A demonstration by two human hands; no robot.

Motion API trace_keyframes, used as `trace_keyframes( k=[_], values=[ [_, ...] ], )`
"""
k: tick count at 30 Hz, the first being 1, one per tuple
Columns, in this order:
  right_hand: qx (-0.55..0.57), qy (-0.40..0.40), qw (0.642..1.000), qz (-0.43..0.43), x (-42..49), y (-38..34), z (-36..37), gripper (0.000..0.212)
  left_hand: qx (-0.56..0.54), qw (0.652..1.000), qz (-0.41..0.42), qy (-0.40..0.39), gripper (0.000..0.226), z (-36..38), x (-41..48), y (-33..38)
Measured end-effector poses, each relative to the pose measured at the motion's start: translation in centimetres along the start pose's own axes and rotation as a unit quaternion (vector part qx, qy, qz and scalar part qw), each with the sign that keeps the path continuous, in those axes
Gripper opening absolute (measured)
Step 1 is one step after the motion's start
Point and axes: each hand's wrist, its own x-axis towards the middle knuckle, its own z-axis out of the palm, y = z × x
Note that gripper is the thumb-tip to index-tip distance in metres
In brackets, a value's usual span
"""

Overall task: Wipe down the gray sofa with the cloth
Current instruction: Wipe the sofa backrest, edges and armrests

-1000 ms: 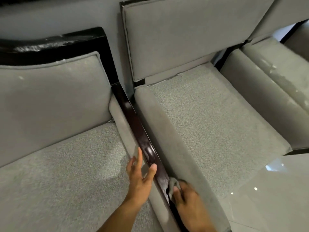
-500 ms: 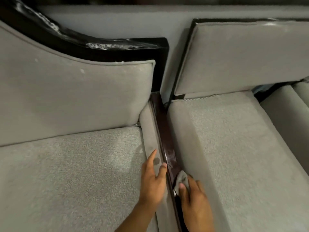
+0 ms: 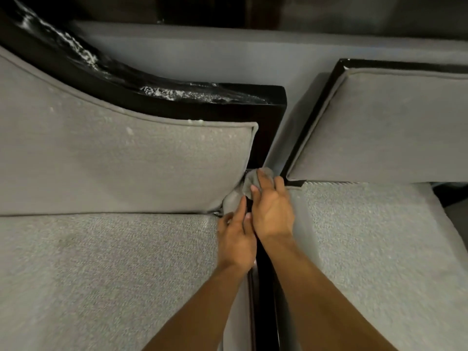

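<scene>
Our right hand (image 3: 272,211) clamped on crumpled gray cloth (image 3: 250,182), pressing it into back corner of dark glossy wooden armrest (image 3: 263,287). Left hand (image 3: 234,239) fingers apart, resting beside, on gray fabric sofa (image 3: 114,262) seat edge. Second gray seat (image 3: 367,249) just right.

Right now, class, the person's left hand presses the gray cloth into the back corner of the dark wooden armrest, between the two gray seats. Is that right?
Not quite: the right hand presses the gray cloth into that back corner of the dark wooden armrest. The left hand rests beside it on the left seat's edge, with no cloth. The head view shows this; the rest stands.
</scene>
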Motion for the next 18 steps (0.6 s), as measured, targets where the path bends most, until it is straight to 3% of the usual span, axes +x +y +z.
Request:
trace_keyframes(
  k=[3, 6, 11, 14, 18],
  values=[
    [0.015, -0.046, 0.998, -0.038, -2.3, 1.6, -0.7, 0.044, -0.054, 0.998, -0.028, 0.025, 0.030, 0.4, -0.1, -0.2],
    [-0.052, -0.025, 0.995, -0.077, -1.1, 1.6, -0.6, 0.049, -0.070, 0.996, -0.056, 0.024, 0.021, 0.5, -0.2, 0.3],
    [-0.043, -0.012, 0.997, -0.057, 0.8, 0.6, 0.1, 0.044, -0.044, 0.997, -0.068, -0.013, 0.034, 0.0, -0.1, 0.4],
    [-0.031, -0.022, 0.995, -0.089, -1.8, 1.9, -0.8, 0.047, -0.051, 0.995, -0.086, -0.018, 0.025, -0.4, -0.1, 0.3],
    [-0.002, -0.025, 0.996, -0.088, -4.3, 2.8, -1.7, 0.040, -0.008, 0.995, -0.087, -0.055, 0.045, -1.2, 0.4, 0.2]
  ],
)
